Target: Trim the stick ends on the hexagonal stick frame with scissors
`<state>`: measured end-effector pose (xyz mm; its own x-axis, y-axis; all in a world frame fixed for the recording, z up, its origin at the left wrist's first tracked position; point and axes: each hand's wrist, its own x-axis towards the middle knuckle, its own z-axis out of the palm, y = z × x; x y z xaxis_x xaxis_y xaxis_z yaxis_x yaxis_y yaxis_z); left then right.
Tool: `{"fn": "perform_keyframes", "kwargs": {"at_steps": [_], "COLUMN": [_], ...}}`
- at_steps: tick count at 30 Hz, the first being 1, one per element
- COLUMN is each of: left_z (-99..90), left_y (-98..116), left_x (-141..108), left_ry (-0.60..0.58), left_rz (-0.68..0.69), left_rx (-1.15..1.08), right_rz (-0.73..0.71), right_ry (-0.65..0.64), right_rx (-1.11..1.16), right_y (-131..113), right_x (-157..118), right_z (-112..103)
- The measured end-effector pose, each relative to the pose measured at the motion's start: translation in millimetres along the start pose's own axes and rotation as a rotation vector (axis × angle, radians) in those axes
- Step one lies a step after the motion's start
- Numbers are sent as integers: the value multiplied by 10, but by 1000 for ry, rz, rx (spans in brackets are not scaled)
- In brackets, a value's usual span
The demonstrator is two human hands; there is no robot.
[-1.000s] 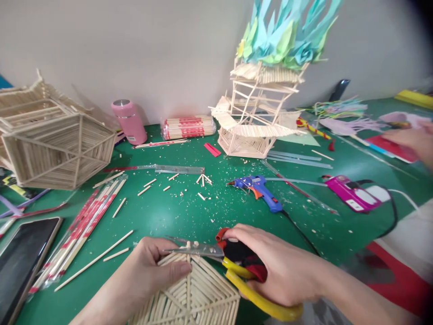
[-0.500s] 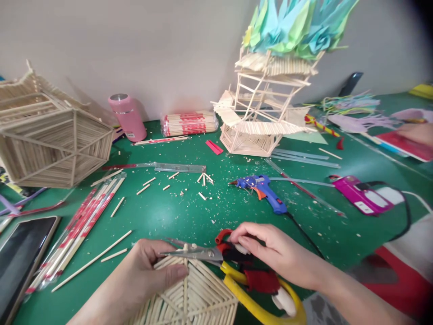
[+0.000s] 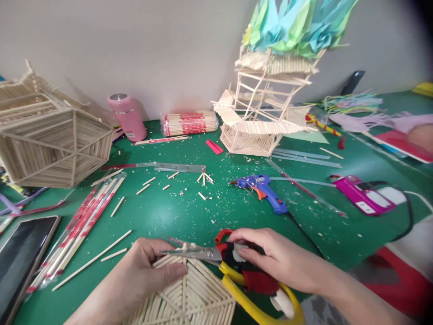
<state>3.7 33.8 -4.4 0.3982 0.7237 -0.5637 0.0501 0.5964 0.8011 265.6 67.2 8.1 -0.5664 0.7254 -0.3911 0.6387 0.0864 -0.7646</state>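
The left grip (image 3: 162,266) is pinching a hexagonal pale wooden-stick panel (image 3: 199,293), extending rightward below it; the right grip (image 3: 259,253) is grasping yellow-and-red-handled metal scissors (image 3: 259,282) at the panel's upper edge. Beyond both, a blue plastic glue gun (image 3: 267,192) is lying.

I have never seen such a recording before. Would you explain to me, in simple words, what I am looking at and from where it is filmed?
There is no machine here: you see a person's two bare hands. The camera is worn on that person's head, looking forward and down. The left hand holds a panel of thin wooden sticks. The right hand holds scissors, whose blades lie at the panel's far edge.

On the green table are a blue glue gun, a pink bottle, a phone, wrapped sticks and two stick models, one left, one right.
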Motion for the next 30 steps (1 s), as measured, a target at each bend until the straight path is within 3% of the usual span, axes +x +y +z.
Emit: {"fn": "perform_keyframes", "kwargs": {"at_steps": [6,12,21,30], "left_z": [11,27,25,25], "left_y": [63,112,113,89], "left_x": [-26,-28,-29,-32], "left_ry": [32,47,68,70], "left_rz": [-28,-13,-4,4], "left_rx": [91,137,169,151], "right_rz": [1,47,17,17], "right_ry": [-30,7,-48,-159], "right_rx": [-42,191,117,-15], "right_y": [-38,-31,51,-136], "right_x": [3,60,53,-93], "right_z": [17,43,19,-152]}}
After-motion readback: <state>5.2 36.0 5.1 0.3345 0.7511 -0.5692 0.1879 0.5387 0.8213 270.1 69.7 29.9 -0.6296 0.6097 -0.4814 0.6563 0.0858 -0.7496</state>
